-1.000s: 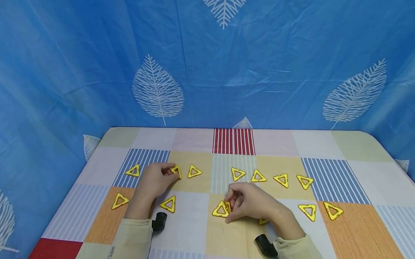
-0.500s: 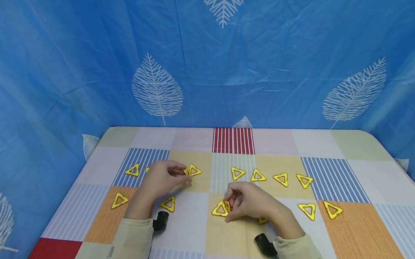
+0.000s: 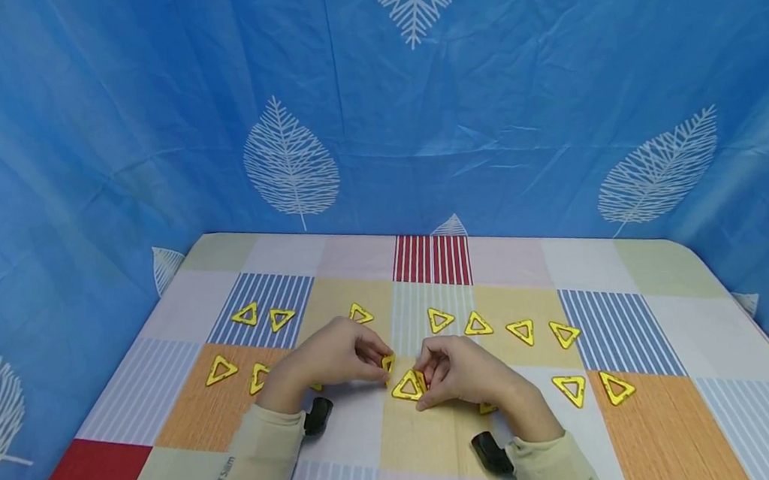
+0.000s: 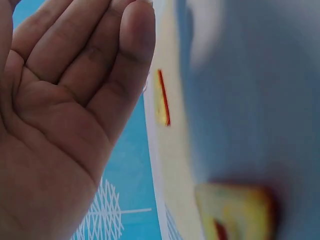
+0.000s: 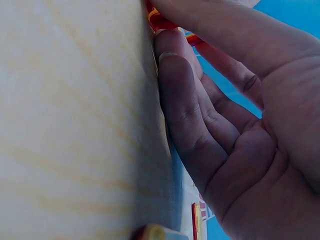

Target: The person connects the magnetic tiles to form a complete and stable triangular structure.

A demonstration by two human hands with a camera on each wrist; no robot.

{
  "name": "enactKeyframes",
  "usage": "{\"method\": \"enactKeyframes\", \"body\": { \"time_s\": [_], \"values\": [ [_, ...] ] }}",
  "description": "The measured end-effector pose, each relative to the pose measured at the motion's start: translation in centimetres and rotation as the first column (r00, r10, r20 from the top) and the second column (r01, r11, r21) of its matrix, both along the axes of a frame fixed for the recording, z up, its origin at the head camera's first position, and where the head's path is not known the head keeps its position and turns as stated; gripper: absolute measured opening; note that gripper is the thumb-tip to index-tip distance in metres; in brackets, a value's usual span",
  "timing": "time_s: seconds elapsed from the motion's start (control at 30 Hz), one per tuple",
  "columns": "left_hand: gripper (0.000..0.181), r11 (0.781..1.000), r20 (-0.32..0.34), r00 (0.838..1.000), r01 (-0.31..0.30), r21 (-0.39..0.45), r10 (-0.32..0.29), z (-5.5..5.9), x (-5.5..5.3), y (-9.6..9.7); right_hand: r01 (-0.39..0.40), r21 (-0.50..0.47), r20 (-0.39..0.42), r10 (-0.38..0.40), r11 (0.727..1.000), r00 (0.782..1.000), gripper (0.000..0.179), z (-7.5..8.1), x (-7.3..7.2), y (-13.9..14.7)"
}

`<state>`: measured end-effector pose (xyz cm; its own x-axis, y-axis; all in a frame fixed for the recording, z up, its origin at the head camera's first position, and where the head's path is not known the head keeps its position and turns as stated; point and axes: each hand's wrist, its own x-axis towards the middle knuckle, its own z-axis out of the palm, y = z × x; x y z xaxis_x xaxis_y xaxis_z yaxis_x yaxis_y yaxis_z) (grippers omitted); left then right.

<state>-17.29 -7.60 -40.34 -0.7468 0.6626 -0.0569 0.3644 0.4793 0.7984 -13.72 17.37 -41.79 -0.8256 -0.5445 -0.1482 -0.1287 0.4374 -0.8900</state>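
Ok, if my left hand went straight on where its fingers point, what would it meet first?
Most likely the hollow yellow triangle at your right hand, just past the yellow piece your left hand pinches, though depth is unclear.

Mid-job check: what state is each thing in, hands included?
Left hand: pinching.
Left-hand yellow triangle: held, partly covered by the hand.
Right hand: pinching.
Right-hand yellow triangles: close together; joined or not, unclear.
Loose yellow triangles: lying flat, some partly hidden.
Wrist cameras: worn.
Patchwork tablecloth: spread out.
Blue curtain: hanging, creased.
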Motion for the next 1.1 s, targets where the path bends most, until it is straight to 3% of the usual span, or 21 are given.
{"method": "enactKeyframes", "body": {
  "time_s": [0.37,0.73,1.1],
  "values": [
    [0.022,1.000,0.030,0.999,0.023,-0.022,-0.022,-0.4,0.5,1.1,0.013,0.030,-0.007,-0.012,0.999,1.000,0.041,0.3,0.0,-0.1],
    [0.022,0.997,0.006,0.999,0.044,-0.067,-0.044,-0.5,0.6,1.6,0.013,0.020,-0.001,-0.013,1.000,1.000,0.039,0.1,-0.1,0.1],
    [0.022,0.998,0.032,0.999,0.035,-0.052,-0.034,-0.5,0.6,1.8,0.018,0.015,0.006,-0.018,1.000,1.000,0.042,0.1,-0.2,0.1]
  ]
}}
